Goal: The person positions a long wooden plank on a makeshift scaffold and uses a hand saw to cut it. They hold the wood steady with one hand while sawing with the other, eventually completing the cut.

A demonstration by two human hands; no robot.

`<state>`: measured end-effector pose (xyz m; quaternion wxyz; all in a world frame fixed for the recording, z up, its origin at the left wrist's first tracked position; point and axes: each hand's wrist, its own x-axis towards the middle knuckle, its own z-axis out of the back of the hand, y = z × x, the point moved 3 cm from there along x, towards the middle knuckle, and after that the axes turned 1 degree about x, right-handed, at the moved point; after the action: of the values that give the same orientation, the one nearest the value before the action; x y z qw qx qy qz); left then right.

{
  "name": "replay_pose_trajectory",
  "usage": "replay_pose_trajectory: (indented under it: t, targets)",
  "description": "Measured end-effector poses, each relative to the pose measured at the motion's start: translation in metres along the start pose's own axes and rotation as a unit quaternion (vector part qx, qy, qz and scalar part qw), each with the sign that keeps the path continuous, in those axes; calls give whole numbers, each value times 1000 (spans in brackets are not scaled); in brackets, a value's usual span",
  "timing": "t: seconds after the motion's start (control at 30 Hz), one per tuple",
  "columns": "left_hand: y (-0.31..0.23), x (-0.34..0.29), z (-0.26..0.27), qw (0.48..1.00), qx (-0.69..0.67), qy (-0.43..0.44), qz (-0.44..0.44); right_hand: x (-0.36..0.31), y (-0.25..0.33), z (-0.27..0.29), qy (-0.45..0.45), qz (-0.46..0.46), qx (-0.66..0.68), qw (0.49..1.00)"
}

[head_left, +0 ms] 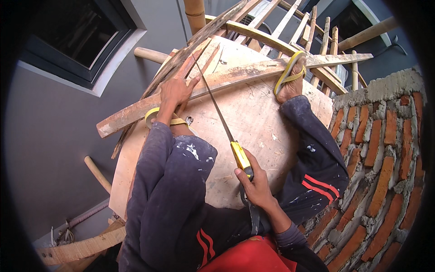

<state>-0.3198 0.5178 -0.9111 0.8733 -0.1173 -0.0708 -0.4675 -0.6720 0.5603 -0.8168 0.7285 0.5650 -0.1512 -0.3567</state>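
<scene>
My right hand (258,181) is wrapped round the yellow and black handle of a handsaw (217,109). Its long narrow blade, seen nearly edge-on, points away from me across a long rough wooden plank (235,77). Left of the blade, my left hand (176,94) grips this plank, fingers over its far side and thumb toward the blade. A narrower reddish strip of wood (195,60) lies just past that hand. My right foot in a yellow-edged sandal (286,75) presses on the plank; the other sandal (152,117) is by its left part.
Under me lies a pale plywood board (235,118) with wood chips on it. A brick wall (376,149) rises at right; a grey wall (59,131) with a dark window (81,36) stands at left. Bamboo poles (195,18) and several loose timbers (276,27) crowd the far side.
</scene>
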Motion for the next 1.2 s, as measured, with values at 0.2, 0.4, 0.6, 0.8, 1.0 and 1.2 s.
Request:
replay_pose_trajectory:
  t: [0.2,0.4,0.6,0.8,1.0,1.2]
  targets:
    - [0,0,1,1000,0,-3,-4,0,1,1,7,-14,0,1000]
    - [0,-1,-2,1000,1,-10,-8,0,-2,0,7,-10,3,1000]
    - [1,2,-4,1000,4,-24,-11,1,-2,-1,6,-8,-2,1000]
    - [-4,1,4,997,-3,68,30,0,-2,1,10,-17,-6,1000]
    - [0,0,4,999,-13,31,13,0,6,0,9,-22,3,1000]
    - [-16,2,37,977,-65,192,65,0,13,6,12,-65,21,998]
